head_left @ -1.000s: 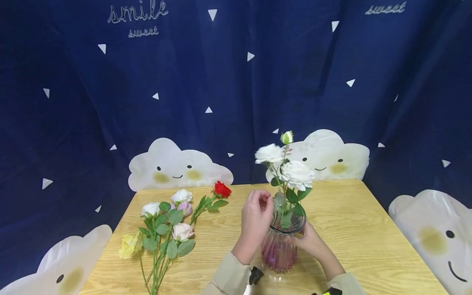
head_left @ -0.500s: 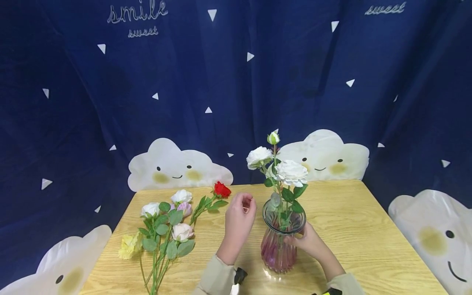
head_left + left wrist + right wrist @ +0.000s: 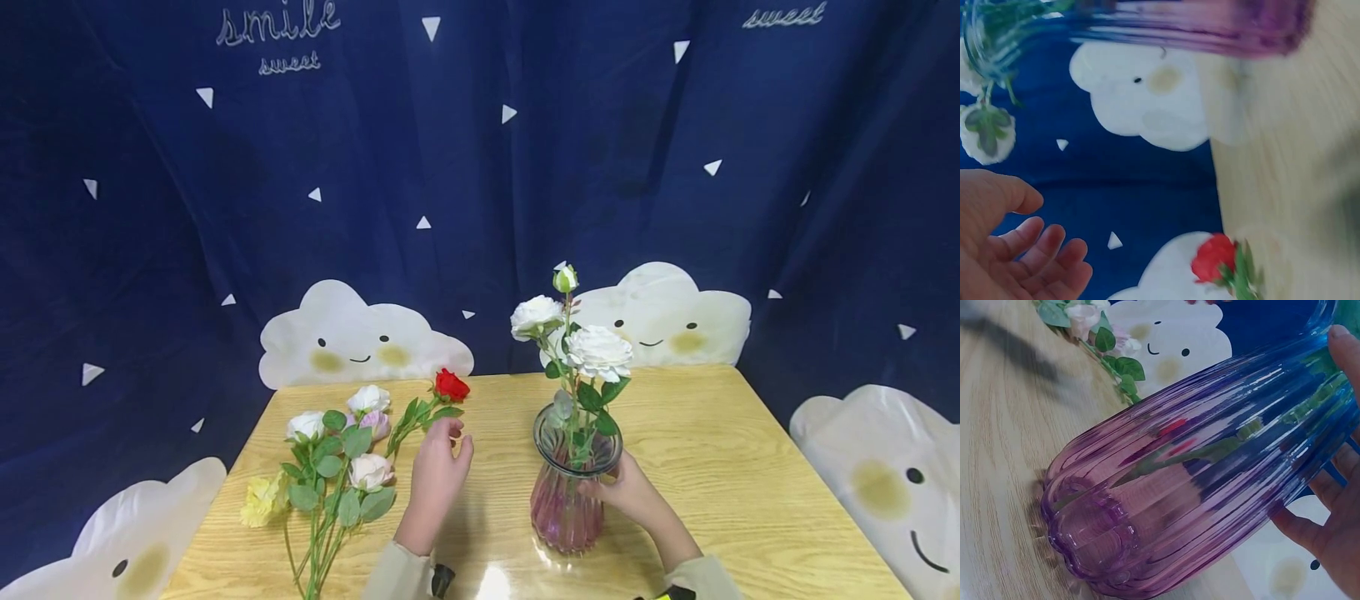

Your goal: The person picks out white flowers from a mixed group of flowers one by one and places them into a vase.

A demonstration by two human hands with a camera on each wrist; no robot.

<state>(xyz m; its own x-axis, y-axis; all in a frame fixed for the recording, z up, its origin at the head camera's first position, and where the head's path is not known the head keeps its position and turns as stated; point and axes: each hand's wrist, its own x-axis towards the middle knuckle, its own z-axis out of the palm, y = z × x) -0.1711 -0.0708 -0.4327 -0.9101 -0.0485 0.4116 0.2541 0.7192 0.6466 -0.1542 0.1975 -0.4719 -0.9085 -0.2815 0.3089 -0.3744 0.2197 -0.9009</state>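
My right hand [image 3: 628, 493] grips the ribbed glass vase [image 3: 567, 521] just below its rim, thumb and fingers on opposite sides in the right wrist view. The vase stands upright and shades from clear blue-grey to pink-purple at the base. In it stands a stem of white flowers [image 3: 598, 352] with a bud [image 3: 566, 277] and green leaves. My left hand [image 3: 437, 479] holds nothing; its fingers are loosely bent in the left wrist view [image 3: 1016, 244]. It is over the table, nearest the red rose [image 3: 452, 385], whose lower leaves lie just beyond its fingertips.
Left of my left hand lies a bunch of flowers: white roses [image 3: 306, 426], a pale pink rose [image 3: 371, 472], a purple one [image 3: 379, 424] and a yellow flower [image 3: 264, 500]. The wooden table [image 3: 712, 500] ends at a navy curtain [image 3: 480, 167] with cloud prints.
My left hand has left the flower stem at the vase and moved left across the table toward the red rose. The white flowers swayed left, then slightly back. My right hand stays on the vase.
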